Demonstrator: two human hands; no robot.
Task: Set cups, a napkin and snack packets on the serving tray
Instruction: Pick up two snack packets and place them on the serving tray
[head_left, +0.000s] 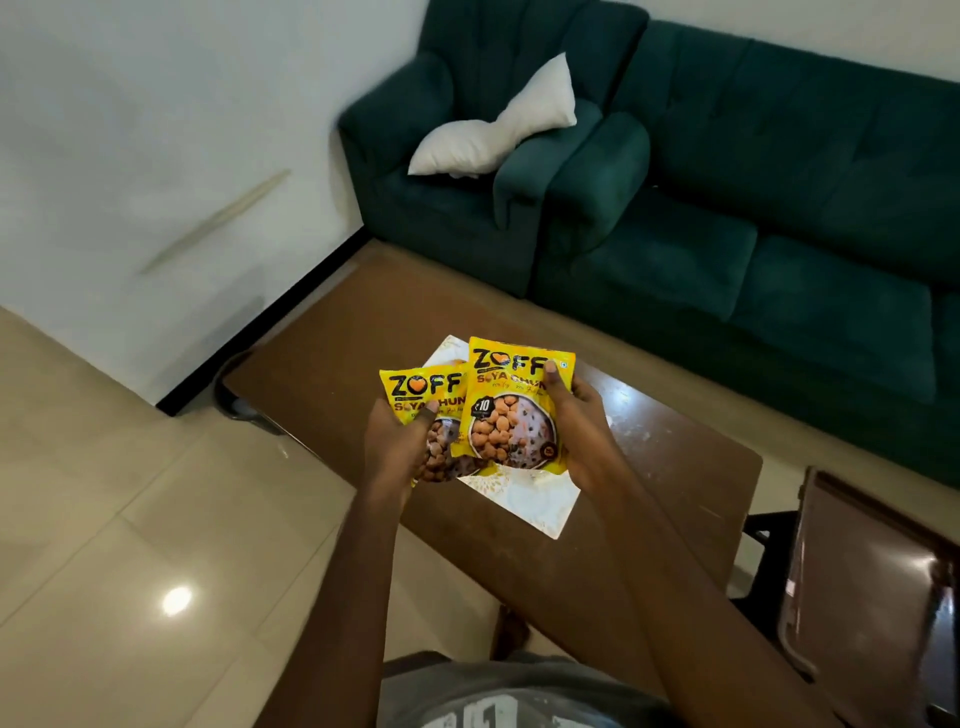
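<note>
2 snack packets (511, 410) are pinched above the tray (535, 506), 1 by the left grip (395, 441), 1 by the right grip (579, 421); slick foil could be dropped off-tray.

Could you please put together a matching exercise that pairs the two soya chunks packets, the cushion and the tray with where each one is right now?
Things
1. front soya chunks packet
2. rear soya chunks packet
3. white cushion
4. serving tray

Places
A. on the green armchair
B. gripped by the left hand
C. lying on the brown table
D. gripped by the right hand

Pairs: 1-D, 2-B, 3-A, 4-C.
</note>
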